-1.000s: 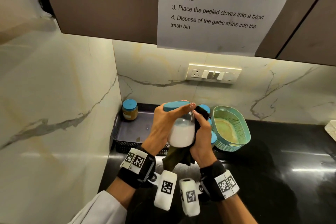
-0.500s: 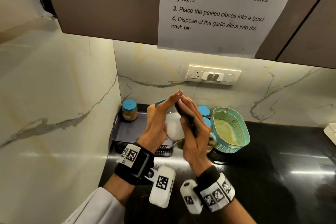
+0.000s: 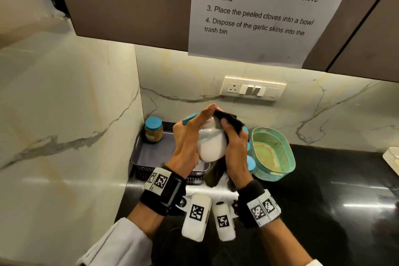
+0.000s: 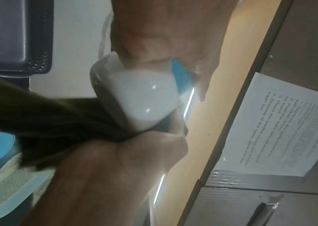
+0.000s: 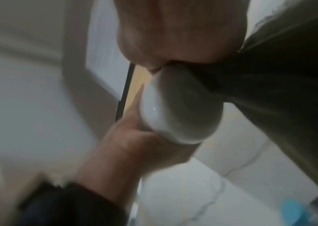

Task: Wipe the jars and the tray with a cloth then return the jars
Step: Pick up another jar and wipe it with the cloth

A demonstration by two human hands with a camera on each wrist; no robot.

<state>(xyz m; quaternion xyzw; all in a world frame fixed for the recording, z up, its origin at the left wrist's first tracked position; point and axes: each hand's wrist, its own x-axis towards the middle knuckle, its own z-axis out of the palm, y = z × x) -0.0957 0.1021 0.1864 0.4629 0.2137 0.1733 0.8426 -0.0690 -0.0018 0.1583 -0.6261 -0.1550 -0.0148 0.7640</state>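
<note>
Head view shows the jar-wiping step in hand: a white-filled jar (image 3: 210, 147) is held above the worktop's near-left part. Left hand (image 3: 186, 142) curls round its body and blue lid; right hand (image 3: 235, 151) clutches the dark cloth (image 3: 228, 120) against its side. Next, I judge, the jar needs turning to reach unwiped glass. Beyond, the dark tray (image 3: 151, 153) holds one brown-filled jar (image 3: 153, 129) in the worktop's back-left corner.

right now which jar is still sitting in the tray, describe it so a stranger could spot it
Find the dark mesh tray in the marble corner, left of the teal basket. At its back left stands the jar: blue lid, brown contents, unlike the white-filled held jar.
</note>
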